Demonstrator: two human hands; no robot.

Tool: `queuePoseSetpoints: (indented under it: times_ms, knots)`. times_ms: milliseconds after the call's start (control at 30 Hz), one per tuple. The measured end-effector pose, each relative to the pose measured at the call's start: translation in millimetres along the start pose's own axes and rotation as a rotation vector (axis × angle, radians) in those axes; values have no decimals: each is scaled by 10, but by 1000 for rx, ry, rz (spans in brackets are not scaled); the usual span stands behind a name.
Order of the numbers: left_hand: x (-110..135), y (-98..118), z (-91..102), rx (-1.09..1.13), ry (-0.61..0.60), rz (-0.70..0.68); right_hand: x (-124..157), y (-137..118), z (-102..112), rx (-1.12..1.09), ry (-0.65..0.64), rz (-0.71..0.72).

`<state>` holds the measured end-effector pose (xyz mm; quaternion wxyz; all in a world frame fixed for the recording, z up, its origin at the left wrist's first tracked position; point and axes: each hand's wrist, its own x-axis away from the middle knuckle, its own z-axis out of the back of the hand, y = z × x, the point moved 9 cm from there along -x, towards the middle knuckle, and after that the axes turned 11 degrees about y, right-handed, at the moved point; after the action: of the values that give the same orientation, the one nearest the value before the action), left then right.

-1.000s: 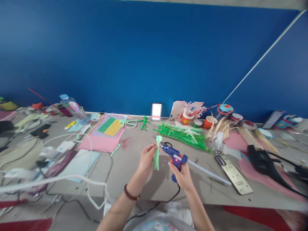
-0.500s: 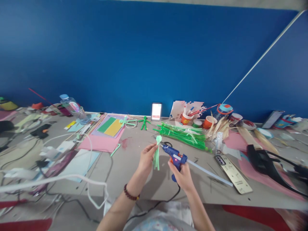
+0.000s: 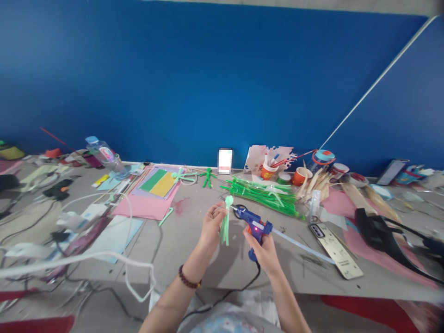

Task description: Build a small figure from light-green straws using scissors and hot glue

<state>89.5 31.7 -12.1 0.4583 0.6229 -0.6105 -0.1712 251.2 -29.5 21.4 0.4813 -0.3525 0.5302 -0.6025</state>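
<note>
My left hand (image 3: 210, 227) pinches a small light-green paper figure (image 3: 226, 221) with a round top and hanging strips, held upright above the grey table (image 3: 180, 249). My right hand (image 3: 264, 252) grips the handle of a blue glue gun (image 3: 254, 225) whose red light glows. The gun's nozzle points left, right at the figure's upper part. A clear glue stick (image 3: 301, 246) sticks out of the gun's back toward the right. The gun's black cord (image 3: 243, 286) runs down toward me.
A pile of green straws (image 3: 267, 190) lies just behind the hands, with orange cups (image 3: 301, 175) and dried husks (image 3: 317, 182) beyond. Coloured paper sheets (image 3: 152, 194) and a green stick figure (image 3: 207, 176) lie at the back left. A phone (image 3: 333, 249) rests at right; cables and a white tube (image 3: 83, 259) at left.
Hardly anything differs: both hands and the glue gun have shifted very slightly, with the nozzle staying at the green figure.
</note>
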Motion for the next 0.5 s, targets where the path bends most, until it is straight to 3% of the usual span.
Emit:
queuePoseSetpoints:
  times_ms: [500]
  knots:
    - [32,71,-12,-9,18,6,23,-60,-15,24,-31,34]
